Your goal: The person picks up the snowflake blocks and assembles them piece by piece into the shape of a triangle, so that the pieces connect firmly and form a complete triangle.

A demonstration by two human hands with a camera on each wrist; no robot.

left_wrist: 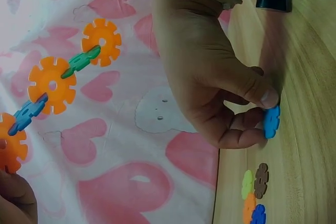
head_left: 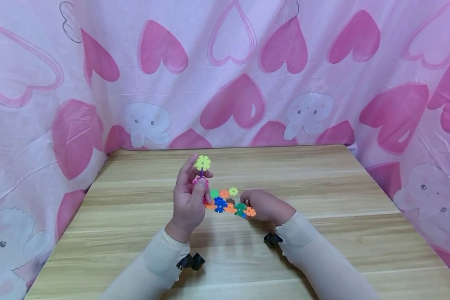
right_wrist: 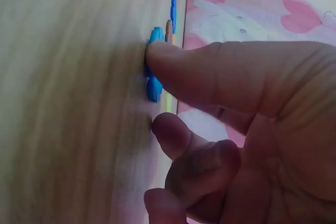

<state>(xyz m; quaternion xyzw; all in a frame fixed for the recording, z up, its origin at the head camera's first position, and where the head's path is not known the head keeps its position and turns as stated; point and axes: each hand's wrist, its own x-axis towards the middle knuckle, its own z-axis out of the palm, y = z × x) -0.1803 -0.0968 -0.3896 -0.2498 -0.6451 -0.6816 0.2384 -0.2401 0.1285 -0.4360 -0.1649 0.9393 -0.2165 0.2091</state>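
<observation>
My left hand (head_left: 187, 204) holds up a chain of notched snowflake discs. A yellow-green disc (head_left: 203, 163) tops it, above purple and pink ones near my thumb. From that hand the chain runs right through an orange disc (left_wrist: 52, 85), a green disc (left_wrist: 81, 61) and others in orange and blue. Low over the table, my right hand (head_left: 266, 206) pinches a light blue disc (left_wrist: 271, 122) at the tabletop. Its thumb (right_wrist: 168, 56) overlaps the disc in the right wrist view. Most of that hand's fingers are hidden in the head view.
Loose discs lie on the wooden table (head_left: 322, 179) beyond the chain: a yellow-green one (head_left: 233, 191), an orange one (head_left: 223, 193), a brown one (left_wrist: 261, 181) and a dark blue one (left_wrist: 258, 214), among others. A pink heart-patterned curtain (head_left: 232, 104) surrounds the table's back and sides.
</observation>
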